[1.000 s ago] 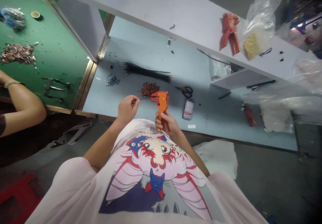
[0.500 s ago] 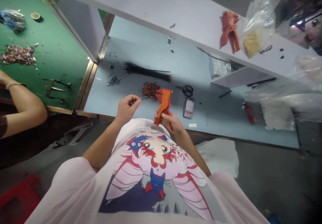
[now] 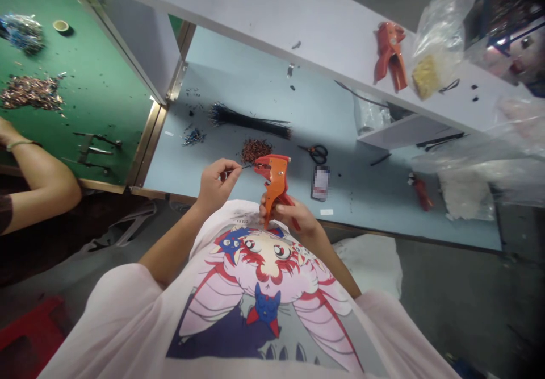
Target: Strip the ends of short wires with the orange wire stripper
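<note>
My right hand (image 3: 289, 214) is closed round the handles of an orange wire stripper (image 3: 273, 177), held upright over the near edge of the light blue bench (image 3: 255, 100). My left hand (image 3: 217, 183) pinches a thin dark wire (image 3: 244, 167) whose end reaches the stripper's jaws. Just behind them lies a small heap of reddish-brown wire scraps (image 3: 254, 150). A bundle of black wires (image 3: 249, 122) lies further back.
Black scissors (image 3: 315, 153) and a small packet (image 3: 319, 182) lie to the right. A second orange stripper (image 3: 389, 52) and plastic bags (image 3: 438, 44) sit on the white shelf. Another person's arm (image 3: 38, 183) rests by the green bench (image 3: 63, 95) at left.
The stripper has tilted and shifted left, so its jaws now meet the end of the wire in my left hand. The handles look spread wider apart than a second ago.
</note>
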### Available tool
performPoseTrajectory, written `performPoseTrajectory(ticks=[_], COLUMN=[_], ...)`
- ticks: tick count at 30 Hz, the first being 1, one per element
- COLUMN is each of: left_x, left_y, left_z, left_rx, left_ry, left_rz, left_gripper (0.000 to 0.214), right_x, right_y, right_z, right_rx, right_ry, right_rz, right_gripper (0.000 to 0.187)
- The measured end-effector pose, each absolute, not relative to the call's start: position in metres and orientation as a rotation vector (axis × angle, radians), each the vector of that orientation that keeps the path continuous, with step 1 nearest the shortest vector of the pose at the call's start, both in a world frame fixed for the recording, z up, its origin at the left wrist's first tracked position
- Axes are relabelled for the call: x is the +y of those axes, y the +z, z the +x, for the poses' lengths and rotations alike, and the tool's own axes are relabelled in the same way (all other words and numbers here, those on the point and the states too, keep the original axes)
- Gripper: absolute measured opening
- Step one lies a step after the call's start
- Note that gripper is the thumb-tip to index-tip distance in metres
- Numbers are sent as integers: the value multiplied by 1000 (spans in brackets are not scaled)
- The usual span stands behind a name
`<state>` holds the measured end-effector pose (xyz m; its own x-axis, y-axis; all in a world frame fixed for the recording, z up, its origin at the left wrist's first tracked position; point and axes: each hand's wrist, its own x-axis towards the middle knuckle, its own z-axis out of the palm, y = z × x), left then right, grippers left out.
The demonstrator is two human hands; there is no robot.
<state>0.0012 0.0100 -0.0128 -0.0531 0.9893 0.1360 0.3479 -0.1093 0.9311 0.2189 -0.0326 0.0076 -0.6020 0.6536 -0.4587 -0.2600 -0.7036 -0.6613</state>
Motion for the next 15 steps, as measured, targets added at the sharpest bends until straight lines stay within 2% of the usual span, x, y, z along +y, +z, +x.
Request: performPoseTrajectory(ticks=[15], left_x=[13], left_y=[-13], left_z=[-9], left_rx=[1430], left_ry=[1153], left_rz=[1614], left_gripper=[18], right_x=[-28], right_y=[17], right_z=[205], right_rx=[-839], right_ry=[2276], right_rz=[-1039], right_gripper=[37])
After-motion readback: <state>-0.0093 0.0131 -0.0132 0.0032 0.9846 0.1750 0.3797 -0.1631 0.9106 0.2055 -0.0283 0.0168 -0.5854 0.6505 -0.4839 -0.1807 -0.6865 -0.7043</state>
